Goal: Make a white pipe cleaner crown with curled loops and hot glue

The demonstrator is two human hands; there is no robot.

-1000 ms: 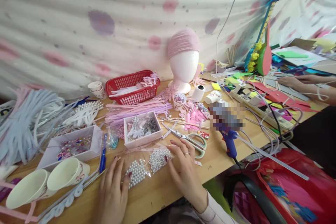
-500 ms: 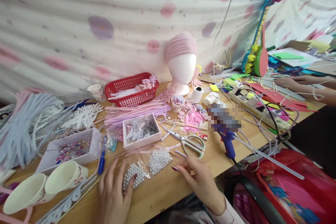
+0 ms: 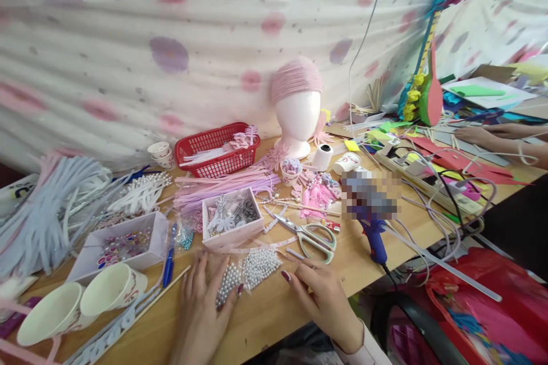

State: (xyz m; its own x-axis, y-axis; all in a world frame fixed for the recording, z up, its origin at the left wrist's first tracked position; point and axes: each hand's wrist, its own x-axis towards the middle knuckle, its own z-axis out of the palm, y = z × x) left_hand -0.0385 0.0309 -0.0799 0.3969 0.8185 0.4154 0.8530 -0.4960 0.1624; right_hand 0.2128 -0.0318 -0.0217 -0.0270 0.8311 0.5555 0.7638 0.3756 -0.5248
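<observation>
My left hand lies with its fingers spread at the left edge of a small clear bag of silver-grey beads. Its thumb rests by the bag's lower right side, and the hand covers part of the bag. Beside it is a second bag of white beads, lying flat on the table. To the right of that bag, my right hand hovers or rests low over the wood, fingers loosely bent, thumb apart from the index finger, nothing visible between them. Scissors with pale green handles lie just beyond it.
A white box of ornaments, a box of gems, paper cups and a blue pen surround the left side. Behind stand a red basket and a foam head. A blue glue gun lies right; another person's hand is far right.
My left hand has shifted right over the silver-grey beads, covering more of that bag. My right hand has moved slightly lower, its fingers less raised. The camera view has shifted a little.
</observation>
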